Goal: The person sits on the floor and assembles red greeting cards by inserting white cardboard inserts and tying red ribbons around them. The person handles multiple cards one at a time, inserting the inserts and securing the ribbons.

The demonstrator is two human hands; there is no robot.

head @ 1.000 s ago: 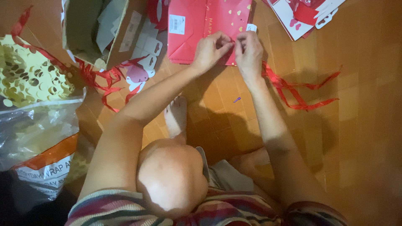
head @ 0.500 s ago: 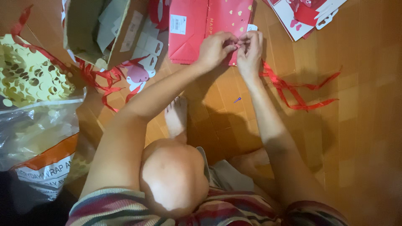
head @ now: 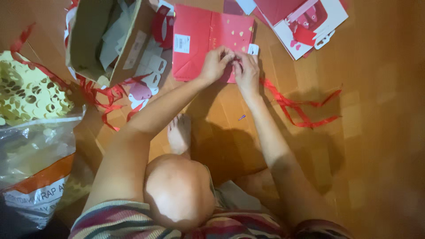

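A flat red paper gift bag [head: 199, 42] with small heart marks and a white label lies on the wooden floor ahead of me. Both hands work at its near edge. My left hand [head: 215, 64] pinches the bag's edge, fingers curled. My right hand [head: 247, 71] pinches the same spot from the right, beside a small white tag [head: 253, 48]. A red ribbon [head: 301, 106] trails from under my right hand across the floor to the right. My bent knee [head: 179, 190] and bare foot [head: 179, 132] are below the hands.
An open cardboard box [head: 104, 40] with paper cut-outs stands at the upper left, red ribbons [head: 104, 95] spilling beside it. Yellow cut-out paper [head: 26, 90] and a plastic bag [head: 35, 163] sit at the left. More red and white flat bags [head: 305, 22] lie at the upper right.
Both hands stay pinched at the bag's near edge; the fingers shift slightly and the view moved a little.
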